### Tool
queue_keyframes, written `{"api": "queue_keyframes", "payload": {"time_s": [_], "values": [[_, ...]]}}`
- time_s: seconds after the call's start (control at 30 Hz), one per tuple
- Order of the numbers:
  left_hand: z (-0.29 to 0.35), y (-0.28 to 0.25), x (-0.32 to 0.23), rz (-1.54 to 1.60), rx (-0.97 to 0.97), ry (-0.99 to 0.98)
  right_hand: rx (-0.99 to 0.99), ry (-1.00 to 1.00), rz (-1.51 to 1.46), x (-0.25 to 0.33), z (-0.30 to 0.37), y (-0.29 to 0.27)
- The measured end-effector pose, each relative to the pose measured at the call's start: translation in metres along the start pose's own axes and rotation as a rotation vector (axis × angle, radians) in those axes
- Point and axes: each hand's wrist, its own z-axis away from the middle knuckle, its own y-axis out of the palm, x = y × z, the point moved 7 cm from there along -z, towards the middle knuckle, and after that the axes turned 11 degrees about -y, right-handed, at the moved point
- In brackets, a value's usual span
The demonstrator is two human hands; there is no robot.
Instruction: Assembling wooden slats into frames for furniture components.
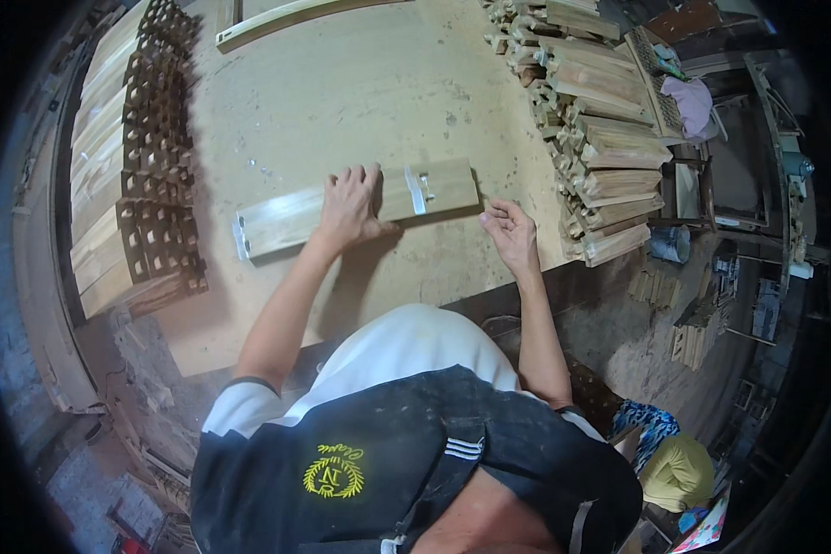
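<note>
A long pale wooden board (pixel 295 217) lies slightly slanted across the middle of the table. A shiny strip (pixel 415 189) crosses it near its right end, beside small dark cut-outs, and another light strip (pixel 241 236) edges its left end. My left hand (pixel 349 205) is closed over the board's middle, fingers across the far edge and thumb at the near edge. Just off the board's right end, my right hand (pixel 510 231) has its fingertips drawn together in a pinch. Whatever sits between them is too small to tell.
A tall stack of slotted wooden pieces (pixel 111 166) stands on the left. Piles of wooden pieces (pixel 614 152) line the table's (pixel 342 111) right side. At the far edge lies a wooden rail (pixel 286 20). A pink cloth (pixel 691 106) and a metal bucket (pixel 669 245) are farther right.
</note>
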Motion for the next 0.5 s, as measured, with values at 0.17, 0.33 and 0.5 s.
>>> {"api": "queue_keyframes", "payload": {"time_s": [0.17,0.33,0.5], "values": [[0.083,-0.046,0.013,0.110,-0.266,-0.220,-0.017,0.054,0.169,-0.020,0.026,0.008],[0.188,-0.048,0.156,0.431,-0.554,-0.813,0.000,0.004,0.044,-0.035,0.022,0.022],[0.207,-0.026,0.160,0.921,-0.394,-0.825,0.056,-0.046,0.146,-0.038,0.014,0.026]]}}
